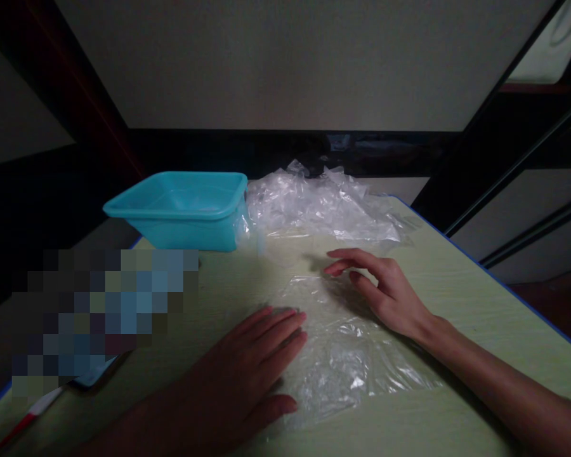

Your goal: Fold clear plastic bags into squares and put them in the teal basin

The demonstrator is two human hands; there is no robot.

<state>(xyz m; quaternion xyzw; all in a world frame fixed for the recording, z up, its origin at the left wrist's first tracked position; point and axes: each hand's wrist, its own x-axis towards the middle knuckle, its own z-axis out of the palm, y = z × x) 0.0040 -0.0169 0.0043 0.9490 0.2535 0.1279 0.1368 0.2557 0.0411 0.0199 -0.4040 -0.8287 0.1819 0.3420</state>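
Note:
A clear plastic bag point(347, 362) lies flat on the pale green table point(457, 285) in front of me. My left hand point(247, 368) rests palm down on the bag's left edge, fingers stretched out together. My right hand point(385, 292) hovers low over the bag's far right part, fingers extended and slightly curved, tips touching or just above the plastic. Neither hand holds anything.
A turquoise plastic tub point(185, 209) stands at the back left of the table. Beside it lies a heap of crumpled clear plastic bags point(323, 203). A red and white object point(23, 419) lies at the front left. The table's blue edge runs along the right.

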